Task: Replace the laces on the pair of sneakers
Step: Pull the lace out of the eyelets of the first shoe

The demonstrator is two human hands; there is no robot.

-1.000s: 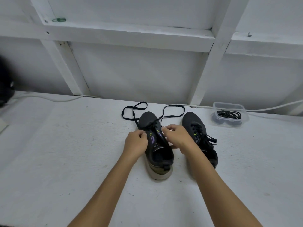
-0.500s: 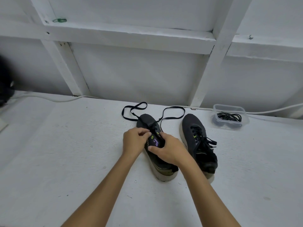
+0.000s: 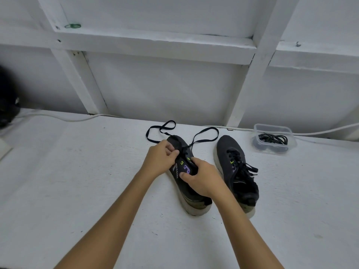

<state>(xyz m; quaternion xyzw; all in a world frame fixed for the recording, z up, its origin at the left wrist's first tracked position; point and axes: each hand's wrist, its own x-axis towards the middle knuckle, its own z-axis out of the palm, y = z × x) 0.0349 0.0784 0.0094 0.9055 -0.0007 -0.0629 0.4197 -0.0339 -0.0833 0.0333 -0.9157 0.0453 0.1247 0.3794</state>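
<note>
Resting on the white table (image 3: 77, 191), two dark sneakers sit side by side with their toes pointing toward the white-framed wall (image 3: 165, 90). The left sneaker (image 3: 190, 197) is tipped slightly onto its side, showing purple and green marks on its upper. The right hand (image 3: 202, 179) grips this sneaker across its middle, thumb on the near side and fingers (image 3: 194, 161) curled over the tongue area. The left hand (image 3: 161, 158) has its fingers curled at the eyelets near the toe, apparently pinching the black lace (image 3: 206, 133), though the exact contact is hidden by the fingertips. From that spot the lace runs out in two loose loops that lie on the table beyond the toe, one to the left and one to the right.

The right sneaker (image 3: 237, 171) stands upright just beside the first, its own black lace threaded and its ends loose over the side. Further right, near the wall, a clear plastic container (image 3: 274, 139) holds a bundle of dark laces. A white cable (image 3: 58, 117) trails along the back edge of the table.
</note>
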